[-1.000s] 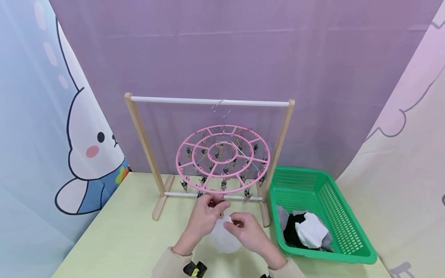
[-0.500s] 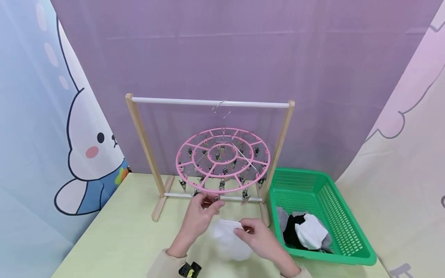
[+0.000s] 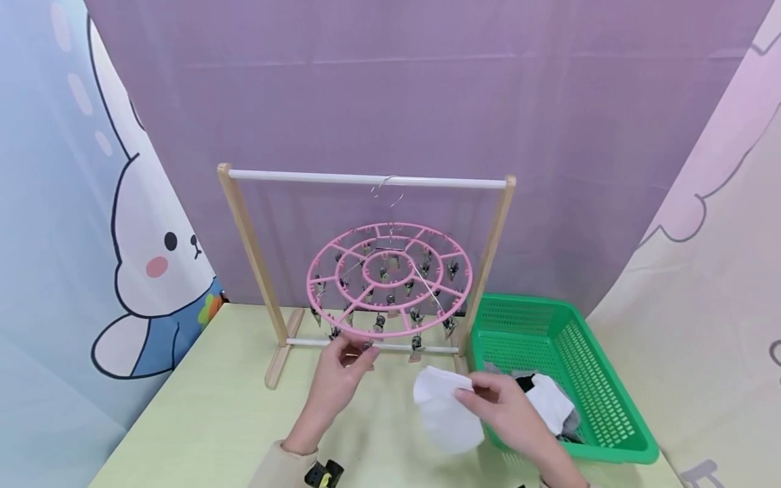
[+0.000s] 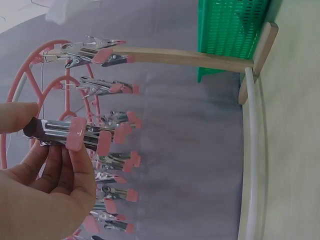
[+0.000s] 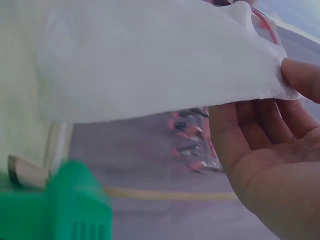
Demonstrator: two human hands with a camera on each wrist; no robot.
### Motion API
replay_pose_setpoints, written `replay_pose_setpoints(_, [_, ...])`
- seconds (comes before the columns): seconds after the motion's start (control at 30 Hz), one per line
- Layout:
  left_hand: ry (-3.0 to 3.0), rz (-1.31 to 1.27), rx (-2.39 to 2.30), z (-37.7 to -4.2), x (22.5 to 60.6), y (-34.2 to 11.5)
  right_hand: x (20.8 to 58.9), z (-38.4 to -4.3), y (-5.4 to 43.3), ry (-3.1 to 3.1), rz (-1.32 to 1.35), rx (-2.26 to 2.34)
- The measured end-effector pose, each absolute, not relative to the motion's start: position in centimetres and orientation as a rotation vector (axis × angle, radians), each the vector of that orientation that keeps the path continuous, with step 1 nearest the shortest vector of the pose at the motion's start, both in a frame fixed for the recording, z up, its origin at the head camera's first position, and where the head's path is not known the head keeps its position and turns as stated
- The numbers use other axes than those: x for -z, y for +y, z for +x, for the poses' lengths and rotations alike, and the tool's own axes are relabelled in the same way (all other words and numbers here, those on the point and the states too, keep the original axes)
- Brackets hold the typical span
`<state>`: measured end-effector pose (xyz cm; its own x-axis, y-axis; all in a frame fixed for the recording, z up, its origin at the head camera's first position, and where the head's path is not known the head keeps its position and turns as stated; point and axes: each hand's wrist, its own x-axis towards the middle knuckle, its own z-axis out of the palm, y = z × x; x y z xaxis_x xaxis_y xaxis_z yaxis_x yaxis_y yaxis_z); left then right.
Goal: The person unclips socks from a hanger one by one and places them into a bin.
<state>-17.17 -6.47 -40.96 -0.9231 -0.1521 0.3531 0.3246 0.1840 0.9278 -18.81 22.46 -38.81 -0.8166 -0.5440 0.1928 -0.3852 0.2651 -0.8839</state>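
In the head view my left hand (image 3: 337,371) is below the front rim of a pink round clip hanger (image 3: 360,331). Its thumb and fingers pinch a metal clip with pink tips (image 4: 75,133), seen closely in the left wrist view. My right hand (image 3: 503,410) holds a limp white sock (image 3: 448,410) by its upper edge, between thumb and fingers. The sock hangs down to the right of the hanger, apart from the clips. In the right wrist view the sock spreads across the top and hides part of the hanger.
A wooden stand with a white top bar (image 3: 305,177) bears the hanger, which has several other clips. To the right stands a green basket (image 3: 610,379) with white, black and grey cloth items inside. A purple curtain (image 3: 366,102) hangs behind the pale table (image 3: 201,407).
My right hand has moved to the right with the white sock, away from the left hand and the clip. My left hand has shifted slightly left, still pinching the clip, and the hanger has turned a little.
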Motion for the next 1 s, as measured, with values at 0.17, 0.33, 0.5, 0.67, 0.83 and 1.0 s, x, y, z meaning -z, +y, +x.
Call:
replay_pose_setpoints(0.17, [-2.102, -0.095, 1.759, -17.1, 40.8, -5.9, 37.6, -19.7, 25.6, 2.353, -0.891, 1.698])
replay_pose_setpoints(0.33, [-2.107, -0.028, 1.712, -16.9, 40.8, -5.3, 36.4, -21.3, 28.4, 2.399, -0.814, 1.763])
replay_pose_setpoints(0.5, [-2.093, 0.013, 1.688, -16.5, 40.5, -4.4, 35.4, -22.8, 30.8, 2.469, -0.763, 1.795])
replay_pose_setpoints(0.67, [-2.086, 0.024, 1.704, -16.4, 40.6, -4.6, 35.1, -23.4, 32.0, 2.551, -0.666, 1.82])
replay_pose_setpoints(0.83, [-2.081, 0.03, 1.721, -16.4, 40.6, -4.7, 36.2, -24.3, 32.9, 2.597, -0.497, 1.785])
replay_pose_setpoints(1.0, [-2.083, 0.029, 1.732, -16.4, 40.8, -4.7, 38.4, -25.5, 33.6, 2.566, -0.27, 1.725])
